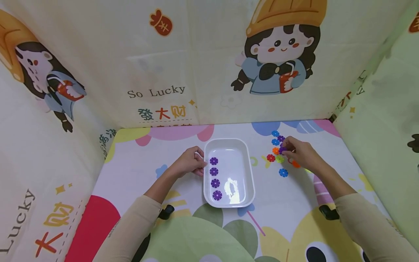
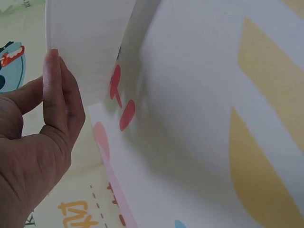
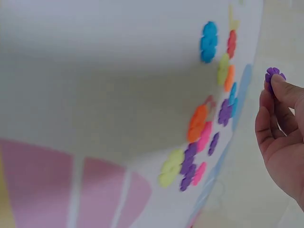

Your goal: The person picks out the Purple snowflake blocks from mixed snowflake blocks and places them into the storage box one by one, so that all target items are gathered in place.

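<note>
A cartoon-printed surface bears a white rectangular tray; the left hand grips its nine-o'clock rim. Toward two o'clock, the right hand pinches a purple flower-shaped disc near multicoloured discs; four purple discs line the tray's nine-o'clock side.

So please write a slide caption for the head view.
The left hand holds a white tray with four purple pieces; the right hand pinches another purple piece.

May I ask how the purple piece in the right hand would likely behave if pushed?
The purple piece, pinched by the right hand, seems stiff, showing no bend. It looks thin, so probably light; its notched rim should resist rolling.
</note>
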`<state>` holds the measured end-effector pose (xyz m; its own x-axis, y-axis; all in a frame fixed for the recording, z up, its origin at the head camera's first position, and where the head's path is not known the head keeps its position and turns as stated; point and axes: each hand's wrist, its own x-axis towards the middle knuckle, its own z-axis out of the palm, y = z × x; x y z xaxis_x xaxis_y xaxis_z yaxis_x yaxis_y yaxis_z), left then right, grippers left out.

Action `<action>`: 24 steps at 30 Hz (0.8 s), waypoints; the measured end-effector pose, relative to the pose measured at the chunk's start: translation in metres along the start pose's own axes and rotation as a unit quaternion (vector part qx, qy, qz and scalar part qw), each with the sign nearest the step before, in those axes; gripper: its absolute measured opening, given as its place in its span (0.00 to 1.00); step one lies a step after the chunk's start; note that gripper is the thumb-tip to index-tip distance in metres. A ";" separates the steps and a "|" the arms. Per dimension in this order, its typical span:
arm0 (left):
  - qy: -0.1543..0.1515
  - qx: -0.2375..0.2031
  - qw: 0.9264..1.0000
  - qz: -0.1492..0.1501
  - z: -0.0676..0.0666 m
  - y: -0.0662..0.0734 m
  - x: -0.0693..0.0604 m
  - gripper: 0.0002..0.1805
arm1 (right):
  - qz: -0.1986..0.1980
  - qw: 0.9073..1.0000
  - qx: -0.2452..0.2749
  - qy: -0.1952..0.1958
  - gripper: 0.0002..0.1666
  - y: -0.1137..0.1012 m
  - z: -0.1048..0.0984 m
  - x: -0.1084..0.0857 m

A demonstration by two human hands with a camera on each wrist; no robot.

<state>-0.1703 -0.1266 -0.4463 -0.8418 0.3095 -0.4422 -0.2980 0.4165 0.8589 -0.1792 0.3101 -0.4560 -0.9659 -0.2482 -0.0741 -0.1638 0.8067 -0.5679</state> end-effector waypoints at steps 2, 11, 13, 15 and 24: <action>0.001 0.001 1.000 0.000 0.000 0.000 0.000 0.18 | -0.003 1.000 0.006 -0.006 0.14 -0.007 -0.001 0.001; 0.003 0.004 1.000 0.003 0.000 0.000 -0.001 0.19 | -0.044 0.998 0.030 -0.015 0.13 -0.032 -0.001 0.008; 0.004 0.004 1.000 0.001 0.000 0.001 -0.001 0.19 | -0.049 0.998 0.034 -0.022 0.13 -0.038 0.000 0.009; 0.004 0.006 1.000 0.002 0.000 0.001 -0.001 0.18 | -0.050 0.998 0.033 -0.028 0.14 -0.044 0.000 0.010; 0.002 0.003 1.000 0.002 0.000 0.000 0.001 0.18 | -0.063 0.995 0.052 -0.051 0.13 -0.074 0.008 0.010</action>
<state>-0.1709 -0.1264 -0.4468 -0.8442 0.3083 -0.4386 -0.2922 0.4213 0.8586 -0.1753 0.2434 -0.4207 -0.9130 -0.4007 -0.0765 -0.2552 0.7072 -0.6593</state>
